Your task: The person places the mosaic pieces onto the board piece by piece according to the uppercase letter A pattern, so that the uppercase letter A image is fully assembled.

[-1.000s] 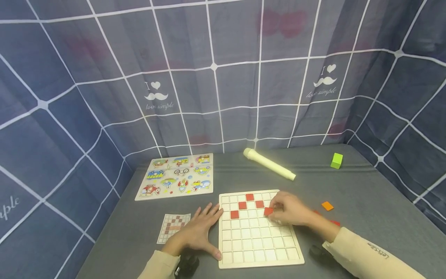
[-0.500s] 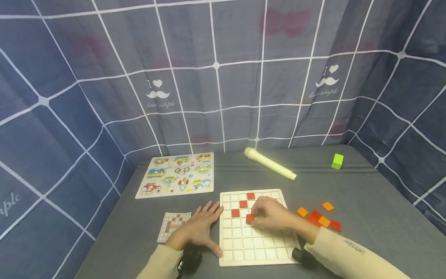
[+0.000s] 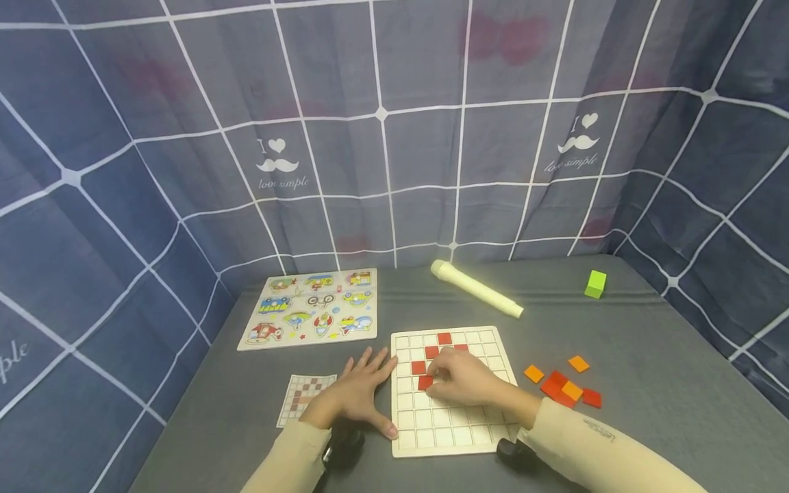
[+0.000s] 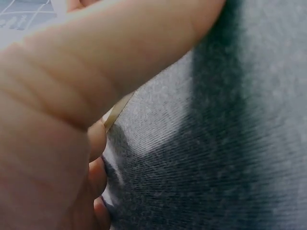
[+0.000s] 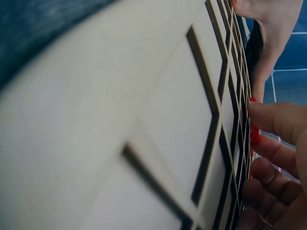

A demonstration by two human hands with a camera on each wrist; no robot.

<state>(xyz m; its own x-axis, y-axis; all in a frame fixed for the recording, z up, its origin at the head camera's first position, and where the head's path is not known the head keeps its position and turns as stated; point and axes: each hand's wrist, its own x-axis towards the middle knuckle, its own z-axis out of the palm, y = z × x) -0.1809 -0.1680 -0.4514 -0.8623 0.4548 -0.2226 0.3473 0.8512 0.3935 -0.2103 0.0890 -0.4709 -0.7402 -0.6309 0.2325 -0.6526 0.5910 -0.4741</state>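
A pale wooden grid board (image 3: 434, 441) lies flat on the table in the head view. Near its left side my right hand (image 3: 465, 380) pinches a red square tile (image 3: 425, 383) between thumb and fingers, low over a cell. The right wrist view shows that red tile (image 5: 254, 132) edge-on at the fingertips. Several red tiles, such as one at the top row (image 3: 444, 338), sit in cells; my right hand partly covers some. With fingers spread, my left hand (image 3: 354, 395) rests along the board's left edge. A printed pattern card (image 3: 306, 397) lies beside it, partly hidden by that hand.
Loose red and orange tiles (image 3: 572, 391) lie right of the board, some overlapping. Behind are a picture puzzle board (image 3: 311, 308), a pale yellow microphone-shaped stick (image 3: 477, 287) and a green block (image 3: 595, 284). A checked curtain (image 3: 419, 157) encloses the table's back and sides.
My right hand has moved left and slightly nearer with the red tile, uncovering the loose tiles on the right. The board and my left hand have shifted slightly away from me.
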